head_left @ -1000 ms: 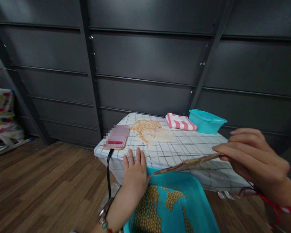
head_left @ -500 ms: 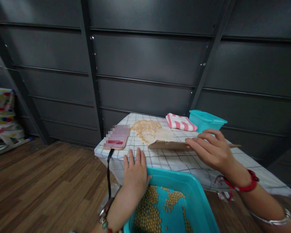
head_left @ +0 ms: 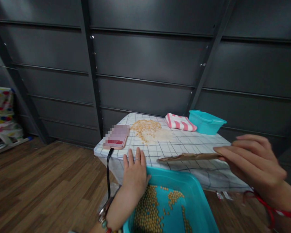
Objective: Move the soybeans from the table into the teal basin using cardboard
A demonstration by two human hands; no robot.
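Note:
My right hand (head_left: 254,161) pinches a thin brown piece of cardboard (head_left: 189,157), seen nearly edge-on over the front of the checked table. My left hand (head_left: 135,168) lies with fingers stretched out over the table's front edge, its thumb at the rim of a large turquoise basin (head_left: 174,171). Round yellow beans (head_left: 146,210), which look like soybeans, lie inside that basin, mostly on the left side. On the tablecloth (head_left: 135,117) more yellow beans (head_left: 145,126) are spread out, with a pale powdery patch (head_left: 162,135) beside them.
A phone (head_left: 117,136) lies at the table's left end, its black strap (head_left: 108,174) hanging down. Toward the back right are a folded pink-and-white striped towel (head_left: 180,122) and a smaller turquoise basin (head_left: 206,123). A dark panelled wall (head_left: 145,55) rises behind the table.
My right hand has drawn the cardboard away from the powdery patch, toward me and to the right. A few beans in the large basin have shifted. My left hand stays in place.

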